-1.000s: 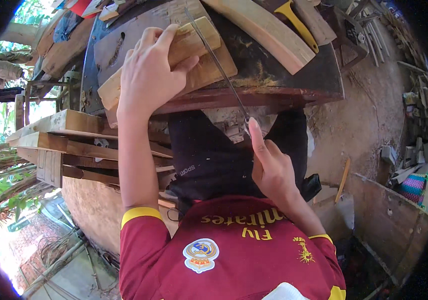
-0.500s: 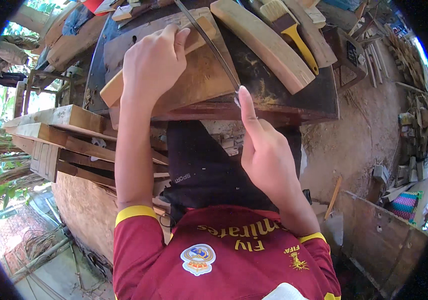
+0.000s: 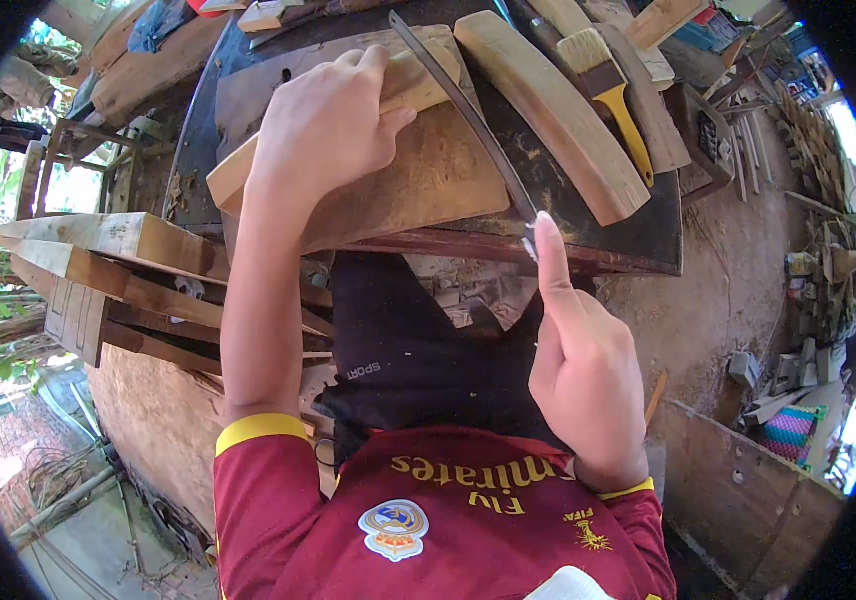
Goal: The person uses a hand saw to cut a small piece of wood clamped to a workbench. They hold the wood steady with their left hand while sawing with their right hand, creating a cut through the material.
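Note:
My left hand [image 3: 323, 125] is closed over a pale wooden strip [image 3: 234, 180], pressing it onto a flat brown board [image 3: 428, 185] on the dark bench. In my right hand [image 3: 590, 350] is the lower end of a long, thin, dark metal file [image 3: 470, 118], with the index finger stretched along it. The file slants up and left past the strip's right end; whether it touches the wood I cannot tell. White shreds show by the fingertip. My fingers hide the file's grip.
To the right on the bench [image 3: 666, 245] lie a thick curved wooden block [image 3: 560, 125] and a yellow-handled brush [image 3: 628, 132]. Stacked timber pieces [image 3: 138, 240] jut out at the left. A wooden panel [image 3: 748, 490] stands at the lower right.
My right hand has drawn the file to the right and toward me. The left hand stays on the strip, its thumb now lower along the wood. The view has shifted slightly.

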`<state>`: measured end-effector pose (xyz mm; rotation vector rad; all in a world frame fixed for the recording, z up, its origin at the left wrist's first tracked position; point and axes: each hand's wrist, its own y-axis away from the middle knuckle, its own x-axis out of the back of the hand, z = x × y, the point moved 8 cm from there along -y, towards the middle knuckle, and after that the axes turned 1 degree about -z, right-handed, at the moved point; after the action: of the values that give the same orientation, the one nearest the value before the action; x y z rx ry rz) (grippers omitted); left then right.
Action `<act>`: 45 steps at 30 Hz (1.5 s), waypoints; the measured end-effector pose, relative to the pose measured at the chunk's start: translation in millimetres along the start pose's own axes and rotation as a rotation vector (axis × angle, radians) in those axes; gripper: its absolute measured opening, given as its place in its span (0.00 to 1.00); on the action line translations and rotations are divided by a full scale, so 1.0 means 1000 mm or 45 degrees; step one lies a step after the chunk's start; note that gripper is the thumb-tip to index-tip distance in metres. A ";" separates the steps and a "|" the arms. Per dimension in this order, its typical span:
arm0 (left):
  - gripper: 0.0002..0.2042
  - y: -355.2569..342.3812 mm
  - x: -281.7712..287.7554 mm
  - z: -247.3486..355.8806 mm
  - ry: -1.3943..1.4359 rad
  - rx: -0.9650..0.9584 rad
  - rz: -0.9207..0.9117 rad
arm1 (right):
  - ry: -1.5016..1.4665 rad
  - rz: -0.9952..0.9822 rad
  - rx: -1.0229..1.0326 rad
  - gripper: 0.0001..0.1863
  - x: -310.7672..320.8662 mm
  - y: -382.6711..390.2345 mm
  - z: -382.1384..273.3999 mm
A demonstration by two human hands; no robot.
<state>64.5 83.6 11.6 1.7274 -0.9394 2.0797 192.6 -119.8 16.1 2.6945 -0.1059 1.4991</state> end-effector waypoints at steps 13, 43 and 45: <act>0.22 -0.002 0.002 0.005 -0.004 0.062 -0.068 | -0.093 0.209 0.279 0.35 -0.006 -0.065 -0.009; 0.19 0.003 0.003 0.013 -0.061 -0.024 0.055 | 0.054 0.158 0.265 0.28 0.014 -0.096 -0.028; 0.19 0.003 0.003 0.011 -0.055 0.000 0.032 | 0.068 0.131 0.229 0.27 0.010 -0.101 -0.030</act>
<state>70.0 73.8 14.5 1.7757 -0.9785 2.0661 181.4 -16.6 39.3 2.8244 -0.1134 1.6848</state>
